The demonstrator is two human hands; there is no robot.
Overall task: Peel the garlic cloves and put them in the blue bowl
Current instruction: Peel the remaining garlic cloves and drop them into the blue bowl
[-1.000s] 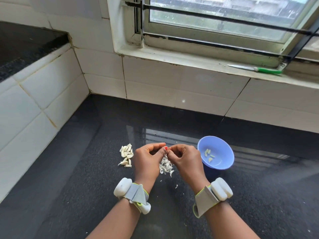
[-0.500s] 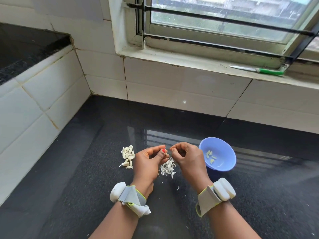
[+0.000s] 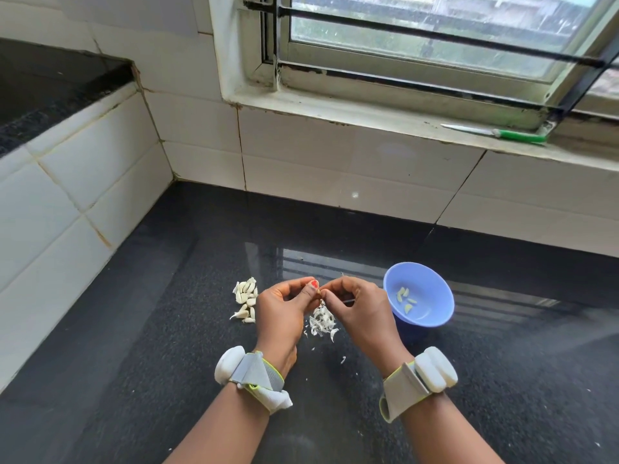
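Head view: left hand (image 3: pixel 284 313) and right hand (image 3: pixel 360 311) pinch a garlic clove (image 3: pixel 319 294) between curled fingertips above the peel pile (image 3: pixel 321 323); blue bowl (image 3: pixel 432 316) just right, unpeeled cloves (image 3: pixel 246 298) left.

Legible text: none found.
Wristbands (image 3: pixel 258 376): no lettering or brand mark readable.
Bowl (image 3: pixel 432 316), right of the wristbands: plain blue, no label.
Knife (image 3: pixel 495 132), on the sill well beyond the bowl: green handle, no marking readable.
Tiles (image 3: pixel 335 155): unmarked.
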